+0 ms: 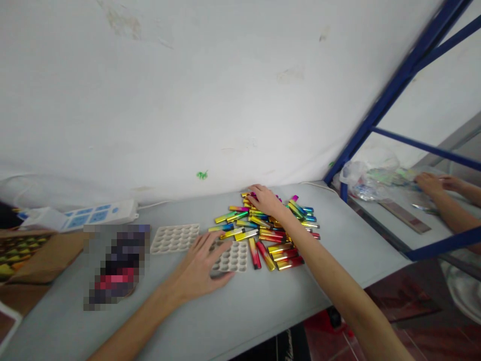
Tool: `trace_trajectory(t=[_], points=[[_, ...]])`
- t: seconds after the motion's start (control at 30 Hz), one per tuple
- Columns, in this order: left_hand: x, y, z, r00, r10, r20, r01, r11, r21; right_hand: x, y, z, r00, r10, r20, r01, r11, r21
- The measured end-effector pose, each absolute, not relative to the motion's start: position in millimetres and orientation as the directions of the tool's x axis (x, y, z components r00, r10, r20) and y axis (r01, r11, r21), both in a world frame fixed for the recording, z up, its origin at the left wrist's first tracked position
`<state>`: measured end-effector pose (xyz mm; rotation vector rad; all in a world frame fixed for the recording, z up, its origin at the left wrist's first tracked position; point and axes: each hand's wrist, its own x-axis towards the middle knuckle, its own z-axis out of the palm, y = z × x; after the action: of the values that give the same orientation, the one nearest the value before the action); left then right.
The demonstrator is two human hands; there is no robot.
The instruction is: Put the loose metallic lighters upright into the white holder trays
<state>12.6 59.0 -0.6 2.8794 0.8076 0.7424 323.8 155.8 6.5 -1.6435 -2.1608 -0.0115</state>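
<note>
My left hand [201, 265] is over the left part of a white tray with round wells [237, 256]. Its fingers are spread, and the thumb lies along the tray's near edge. A second, similar white tray [175, 238] lies flat just to the left. My right hand [266, 201] reaches to the far side of a loose heap of shiny lighters [259, 220], coloured gold, red, green, blue and purple. Thumb and fingers are apart there, touching or just above the heap; nothing held shows. Several gold-and-red lighters [288, 258] lie below my right forearm.
A white power strip [99, 214] and a pixelated dark object [120, 265] are at the left, near a cardboard box [56, 255]. The wall rises behind the table. At right, beyond a blue metal frame [361, 135], another person's hands [432, 184] work near plastic bags [361, 180].
</note>
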Motion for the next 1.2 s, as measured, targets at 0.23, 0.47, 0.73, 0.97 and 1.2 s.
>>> trace_trajectory(t=[0.23, 0.47, 0.73, 0.97, 1.2], points=[[10, 61, -4, 0.738, 0.524, 0.425, 0.471, -0.851, 0.231, 332, 145, -9, -0.222, 0.921, 0.32, 0.916, 0.309, -0.255], [13, 63, -4, 0.744, 0.545, 0.387, 0.478, -0.838, 0.262, 348, 126, -4, -0.221, 0.91, 0.351, 0.872, 0.345, -0.346], [26, 75, -5, 0.791, 0.5, 0.351, 0.419, -0.862, 0.284, 375, 126, -5, -0.243, 0.914, 0.326, 0.805, 0.378, -0.457], [31, 78, -7, 0.785, 0.508, 0.353, 0.414, -0.856, 0.31, 381, 120, 0, -0.192, 0.925, 0.328, 0.795, 0.342, -0.5], [15, 72, 0, 0.77, 0.517, 0.373, 0.407, -0.849, 0.337, 377, 118, 1, -0.126, 0.931, 0.343, 0.813, 0.295, -0.501]])
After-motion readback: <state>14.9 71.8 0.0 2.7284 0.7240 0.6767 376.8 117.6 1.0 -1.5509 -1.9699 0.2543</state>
